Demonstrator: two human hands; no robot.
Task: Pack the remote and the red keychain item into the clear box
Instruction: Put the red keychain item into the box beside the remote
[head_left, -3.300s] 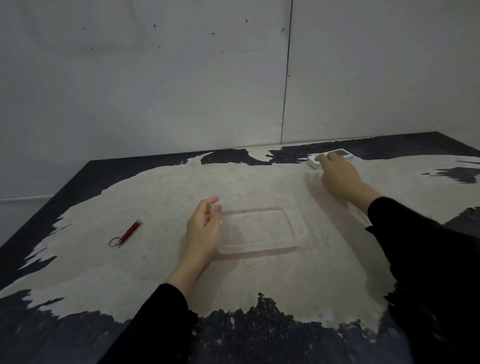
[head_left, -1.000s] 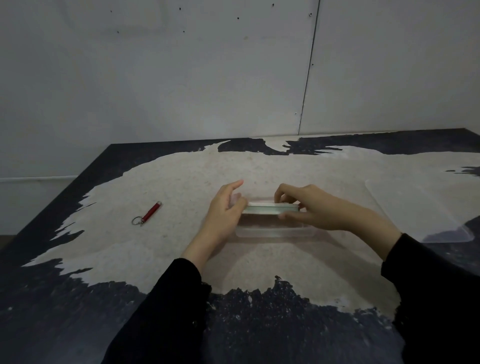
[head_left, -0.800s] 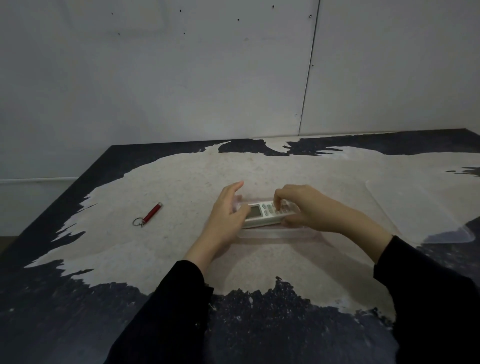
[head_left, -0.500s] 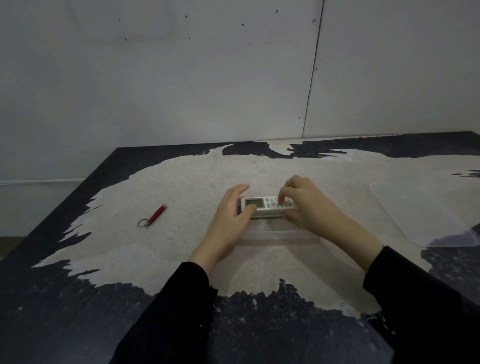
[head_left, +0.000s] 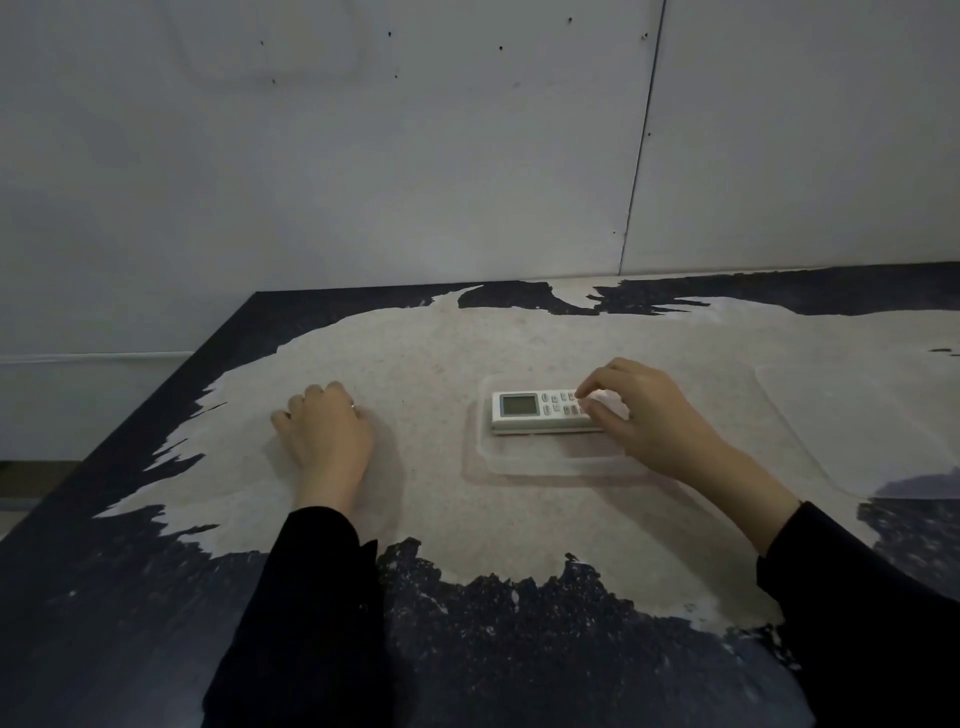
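Observation:
The white remote (head_left: 535, 410) lies screen-up inside the shallow clear box (head_left: 524, 467) at the middle of the table. My right hand (head_left: 644, 415) pinches the remote's right end between thumb and fingertips. My left hand (head_left: 324, 436) rests on the table well left of the box, fingers curled down over the red keychain item. The red body is hidden under the hand; only a small metal glint (head_left: 353, 407) shows at its right side.
The box's clear lid (head_left: 810, 431) lies flat on the table to the right of the box. The table (head_left: 426, 358) is beige with dark patches; its left edge runs diagonally close to my left hand. A grey wall stands behind.
My right hand has laid the remote flat into the box. My left hand has left the box and moved left onto the red keychain item, which it now covers.

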